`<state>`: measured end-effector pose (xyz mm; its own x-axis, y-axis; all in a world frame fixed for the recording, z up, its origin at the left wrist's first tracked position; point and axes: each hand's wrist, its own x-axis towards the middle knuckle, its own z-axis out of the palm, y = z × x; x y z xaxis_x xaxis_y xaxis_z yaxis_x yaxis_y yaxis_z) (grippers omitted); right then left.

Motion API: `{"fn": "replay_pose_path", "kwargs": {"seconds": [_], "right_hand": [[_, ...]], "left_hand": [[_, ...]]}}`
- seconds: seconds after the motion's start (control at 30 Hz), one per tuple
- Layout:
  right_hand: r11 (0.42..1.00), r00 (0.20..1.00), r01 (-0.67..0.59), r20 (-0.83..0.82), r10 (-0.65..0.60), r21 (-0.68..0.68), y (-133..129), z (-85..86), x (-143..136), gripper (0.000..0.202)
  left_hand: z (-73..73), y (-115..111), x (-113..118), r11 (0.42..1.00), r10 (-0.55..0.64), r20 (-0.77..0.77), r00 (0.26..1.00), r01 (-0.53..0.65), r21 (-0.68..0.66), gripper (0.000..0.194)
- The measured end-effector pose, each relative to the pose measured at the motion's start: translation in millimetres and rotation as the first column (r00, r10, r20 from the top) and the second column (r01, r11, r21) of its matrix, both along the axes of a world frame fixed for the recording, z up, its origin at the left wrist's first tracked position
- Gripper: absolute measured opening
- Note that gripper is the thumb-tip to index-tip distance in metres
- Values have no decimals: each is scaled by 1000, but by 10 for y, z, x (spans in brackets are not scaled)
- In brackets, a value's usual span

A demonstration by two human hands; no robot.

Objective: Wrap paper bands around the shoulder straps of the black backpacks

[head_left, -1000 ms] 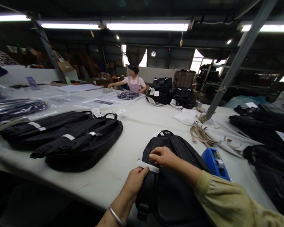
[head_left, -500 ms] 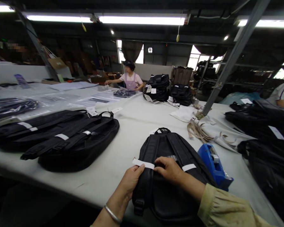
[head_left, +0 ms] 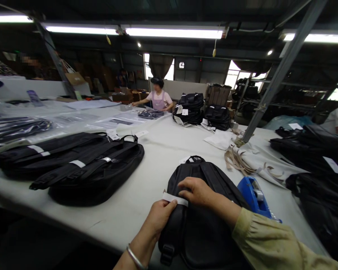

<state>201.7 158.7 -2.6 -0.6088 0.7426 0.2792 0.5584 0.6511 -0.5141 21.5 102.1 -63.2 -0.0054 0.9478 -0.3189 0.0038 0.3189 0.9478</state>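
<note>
A black backpack (head_left: 211,232) lies in front of me with its shoulder straps facing up. Across its left shoulder strap runs a white paper band (head_left: 175,198), one end of it sticking out past the strap's outer edge. My left hand (head_left: 161,216) grips that strap from the outer side, its thumb pressed at the lower edge of the band. Just over the strap, by the inner end of the band, is my right hand (head_left: 198,192), thumb and fingers apart and holding nothing. Its forearm hides most of the other strap.
A blue tape dispenser (head_left: 255,197) stands right of the backpack. More black backpacks with white bands (head_left: 101,176) lie at left; others are piled at right (head_left: 321,157) and at the back (head_left: 189,107). A metal post (head_left: 267,93) rises beyond. A co-worker (head_left: 159,99) sits across the table.
My right hand has lifted slightly from the band, its fingers opening and moving up the strap. My left hand keeps its grip. The whole view has shifted a little.
</note>
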Motion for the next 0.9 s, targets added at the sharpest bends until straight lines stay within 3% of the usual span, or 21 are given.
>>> {"fn": "replay_pose_path", "kwargs": {"seconds": [0.1,0.23,0.47,0.73,0.9], "right_hand": [[996,985,-83,148,87,-31,153,125,-264,30],[989,946,-105,296,131,-103,279,67,-491,27],[956,980,-106,131,146,-273,334,12,-419,15],[947,964,-122,191,184,-297,286,26,-500,21],[894,990,-20,117,81,-447,308,27,-477,14]], "left_hand": [[41,3,20,1000,4,-84,996,-2,17,37],[12,3,35,1000,10,-107,994,-10,5,36],[-69,-17,46,999,34,-98,995,-31,34,36],[-64,-23,58,999,42,0,999,-42,-13,32],[-49,-36,55,998,32,-24,999,-31,59,34]]}}
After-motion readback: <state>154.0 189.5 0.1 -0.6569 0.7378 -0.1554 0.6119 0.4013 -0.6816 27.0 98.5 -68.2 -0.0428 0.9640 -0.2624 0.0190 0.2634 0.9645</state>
